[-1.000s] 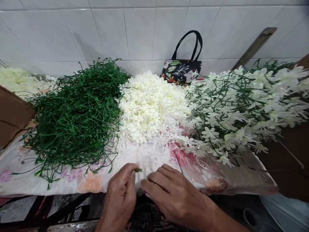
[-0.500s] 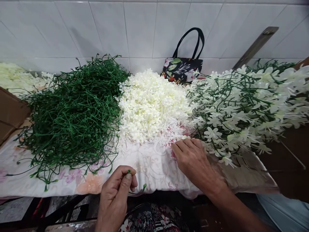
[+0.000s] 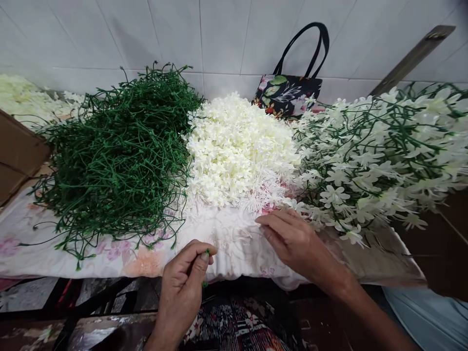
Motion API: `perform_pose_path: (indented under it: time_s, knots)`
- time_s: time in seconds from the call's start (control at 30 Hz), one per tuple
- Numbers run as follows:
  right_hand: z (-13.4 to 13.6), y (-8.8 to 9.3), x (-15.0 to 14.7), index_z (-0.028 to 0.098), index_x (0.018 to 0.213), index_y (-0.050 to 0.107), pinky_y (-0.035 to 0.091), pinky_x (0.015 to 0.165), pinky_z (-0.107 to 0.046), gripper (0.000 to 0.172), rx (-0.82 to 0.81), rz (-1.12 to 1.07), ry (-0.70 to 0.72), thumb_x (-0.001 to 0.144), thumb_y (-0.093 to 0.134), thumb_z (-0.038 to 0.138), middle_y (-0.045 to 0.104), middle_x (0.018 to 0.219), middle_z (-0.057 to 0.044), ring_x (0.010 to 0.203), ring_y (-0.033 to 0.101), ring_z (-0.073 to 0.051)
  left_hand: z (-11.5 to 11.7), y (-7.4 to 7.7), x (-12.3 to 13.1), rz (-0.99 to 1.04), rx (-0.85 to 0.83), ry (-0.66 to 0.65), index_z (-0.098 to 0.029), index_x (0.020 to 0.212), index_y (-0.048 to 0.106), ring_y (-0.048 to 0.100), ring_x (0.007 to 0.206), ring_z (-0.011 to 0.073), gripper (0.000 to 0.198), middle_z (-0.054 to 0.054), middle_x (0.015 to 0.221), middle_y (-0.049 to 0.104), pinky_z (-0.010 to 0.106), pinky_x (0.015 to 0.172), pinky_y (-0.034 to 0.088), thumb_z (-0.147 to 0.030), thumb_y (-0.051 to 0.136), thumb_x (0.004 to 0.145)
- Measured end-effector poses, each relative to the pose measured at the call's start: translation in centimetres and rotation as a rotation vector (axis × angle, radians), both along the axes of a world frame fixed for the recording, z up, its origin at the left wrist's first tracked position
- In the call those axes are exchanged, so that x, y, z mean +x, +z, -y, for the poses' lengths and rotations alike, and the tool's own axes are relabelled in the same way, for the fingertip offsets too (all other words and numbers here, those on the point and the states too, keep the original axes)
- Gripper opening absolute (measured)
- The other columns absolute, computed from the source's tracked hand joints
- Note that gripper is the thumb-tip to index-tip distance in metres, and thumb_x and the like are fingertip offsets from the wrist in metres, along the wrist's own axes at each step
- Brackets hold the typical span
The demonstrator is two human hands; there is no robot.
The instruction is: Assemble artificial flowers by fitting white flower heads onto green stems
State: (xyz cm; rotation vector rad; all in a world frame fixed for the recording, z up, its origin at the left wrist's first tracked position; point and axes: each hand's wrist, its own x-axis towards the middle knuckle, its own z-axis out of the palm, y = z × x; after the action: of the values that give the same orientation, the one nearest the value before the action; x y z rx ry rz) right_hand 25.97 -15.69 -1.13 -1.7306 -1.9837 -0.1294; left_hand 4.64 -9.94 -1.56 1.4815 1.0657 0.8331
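My left hand (image 3: 185,280) is closed at the table's front edge, pinching a green artificial flower stem (image 3: 207,251) between thumb and forefinger. One green tip of the stem pokes out above the thumb, another below the fingers. My right hand (image 3: 292,239) hovers over the cloth just in front of the white stamens (image 3: 261,197), thumb and fingertips drawn together. Whatever lies between those fingertips is too small and pale to make out. Behind the hands rises a heap of cream-white fabric blossoms (image 3: 237,146). A tangled pile of green stems (image 3: 120,156) lies to its left.
Assembled white flowers on green stems (image 3: 380,161) are heaped at the right. A floral black handbag (image 3: 288,95) stands against the tiled wall (image 3: 223,39). Cardboard (image 3: 18,151) borders the left side. A patterned cloth (image 3: 223,229) covers the table, and a metal bar (image 3: 413,58) slants at the back right.
My right hand has drawn slightly back from the stamens, its fingers straighter. My left hand still pinches the stem, whose lower tip now sits closer beneath the fingers. The view has shifted slightly.
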Motion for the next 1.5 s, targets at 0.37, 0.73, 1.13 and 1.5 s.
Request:
perform_pose_path:
  time_s: [0.37, 0.73, 1.13, 1.5]
  knots:
    - [-0.5, 0.1, -0.8, 0.016, 0.070, 0.055, 0.037, 0.071, -0.031, 0.020, -0.236, 0.174, 0.054, 0.087, 0.045, 0.012, 0.054, 0.071, -0.004, 0.071, 0.050, -0.017, -0.2, 0.1, -0.3, -0.133, 0.091, 0.016, -0.017, 0.077, 0.069, 0.049, 0.050, 0.0114, 0.020, -0.002, 0.055, 0.055, 0.021, 0.048, 0.039, -0.027, 0.051, 0.079]
    - [0.1, -0.6, -0.4, 0.018, 0.074, 0.050, 0.038, 0.060, -0.028, 0.019, -0.124, 0.075, -0.048, 0.087, 0.038, 0.010, 0.052, 0.067, -0.003, 0.064, 0.051, -0.016, -2.8, 1.9, 0.8, -0.301, 0.288, -0.085, -0.017, 0.069, 0.062, 0.054, 0.052, 0.0124, 0.016, -0.001, 0.058, 0.060, 0.021, 0.050, 0.042, -0.019, 0.048, 0.077]
    - [-1.2, -1.0, 0.1, 0.018, 0.084, 0.058, 0.044, 0.061, -0.024, 0.020, 0.028, -0.126, 0.034, 0.090, 0.040, 0.014, 0.055, 0.074, -0.004, 0.067, 0.055, -0.014, -6.4, 3.4, 5.7, -0.971, 0.722, -0.238, -0.018, 0.087, 0.060, 0.061, 0.071, 0.0185, 0.026, 0.006, 0.081, 0.063, 0.026, 0.058, 0.041, -0.005, 0.039, 0.082]
    - [-0.8, -0.5, 0.3, 0.018, 0.081, 0.055, 0.040, 0.061, -0.026, 0.017, 0.097, -0.299, 0.117, 0.089, 0.042, 0.012, 0.051, 0.071, -0.003, 0.067, 0.050, -0.013, -7.1, 3.1, 6.7, -1.117, 0.751, -0.261, -0.018, 0.086, 0.060, 0.062, 0.070, 0.0182, 0.025, 0.006, 0.083, 0.062, 0.026, 0.054, 0.037, -0.004, 0.039, 0.082]
